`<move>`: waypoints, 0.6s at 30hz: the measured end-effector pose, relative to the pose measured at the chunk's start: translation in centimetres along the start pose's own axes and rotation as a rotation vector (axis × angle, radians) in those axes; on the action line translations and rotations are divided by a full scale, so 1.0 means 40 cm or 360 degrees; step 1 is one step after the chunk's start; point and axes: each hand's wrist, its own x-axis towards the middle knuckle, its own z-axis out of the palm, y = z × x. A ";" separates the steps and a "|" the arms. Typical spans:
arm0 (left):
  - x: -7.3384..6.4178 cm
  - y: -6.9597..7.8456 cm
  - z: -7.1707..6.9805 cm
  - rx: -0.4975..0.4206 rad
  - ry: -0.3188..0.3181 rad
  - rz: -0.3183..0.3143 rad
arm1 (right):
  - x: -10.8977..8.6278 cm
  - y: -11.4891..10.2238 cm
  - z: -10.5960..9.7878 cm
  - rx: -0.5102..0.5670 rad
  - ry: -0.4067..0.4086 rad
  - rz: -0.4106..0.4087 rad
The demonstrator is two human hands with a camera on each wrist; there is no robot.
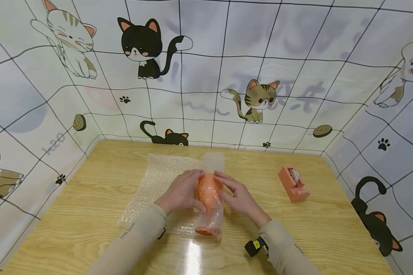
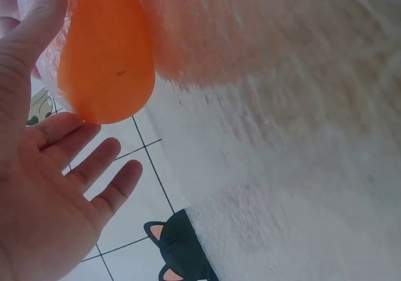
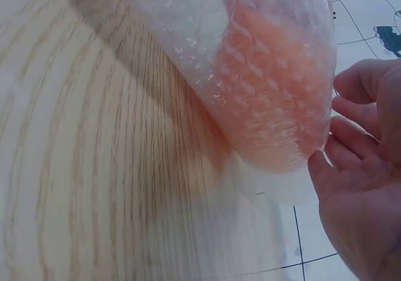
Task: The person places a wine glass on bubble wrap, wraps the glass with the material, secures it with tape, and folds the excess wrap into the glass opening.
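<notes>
An orange goblet [image 1: 209,193] lies on its side, rolled in clear bubble wrap, its bowl at the far end and its round foot toward the near edge. My left hand [image 1: 184,192] rests along its left side, thumb against the stem part and fingers by the bowl's rim. In the left wrist view the fingers spread fairly straight beside the bare orange bowl [image 2: 113,55]. On the opposite side, my right hand [image 1: 240,195] touches the wrapped bowl [image 3: 276,99] with its fingertips. A loose sheet of bubble wrap [image 1: 158,181] spreads to the left, under my left hand.
A pink tape dispenser [image 1: 292,184] with a roll of tape stands on the right of the wooden table [image 1: 89,183]. Cat-patterned cloth [image 1: 206,68] rises behind the table and on both sides. A wrap end [image 1: 214,160] sticks out beyond the bowl.
</notes>
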 end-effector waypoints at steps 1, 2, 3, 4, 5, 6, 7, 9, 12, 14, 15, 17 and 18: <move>-0.001 -0.001 -0.001 -0.0001 0.0000 -0.0003 | 0.000 -0.001 0.001 0.0009 -0.0004 -0.0004; -0.002 -0.002 -0.002 -0.0002 0.0001 -0.0008 | 0.000 0.000 0.002 0.0018 -0.0007 -0.0005; -0.003 -0.004 -0.002 0.0002 -0.0001 -0.0012 | 0.000 0.000 0.003 0.0028 -0.0008 -0.0005; -0.004 -0.005 -0.002 0.0005 -0.0004 -0.0017 | 0.000 0.000 0.005 0.0030 -0.0006 -0.0005; -0.005 -0.007 -0.002 0.0003 -0.0004 -0.0020 | 0.001 -0.001 0.007 0.0035 -0.0002 -0.0001; -0.007 -0.009 -0.001 0.0006 -0.0003 -0.0024 | 0.001 -0.001 0.010 0.0041 0.0004 0.0006; -0.009 -0.011 -0.001 0.0013 -0.0002 -0.0026 | 0.002 -0.001 0.012 0.0053 0.0013 0.0014; -0.012 -0.016 0.000 0.0028 0.0009 -0.0025 | 0.005 -0.001 0.018 0.0061 0.0043 0.0012; -0.018 -0.022 -0.001 0.0043 0.0033 -0.0017 | 0.010 -0.001 0.027 0.0039 0.0099 -0.0028; -0.020 -0.026 -0.002 0.0053 0.0043 -0.0013 | 0.013 -0.002 0.032 0.0010 0.0135 -0.0059; -0.021 -0.027 -0.002 0.0056 0.0047 -0.0011 | 0.015 -0.002 0.034 -0.0022 0.0148 -0.0069; -0.022 -0.030 -0.003 0.0062 0.0046 -0.0012 | 0.017 -0.005 0.036 -0.0097 0.0169 -0.0076; -0.023 -0.031 -0.003 0.0068 0.0042 -0.0015 | 0.017 -0.007 0.037 -0.0134 0.0173 -0.0074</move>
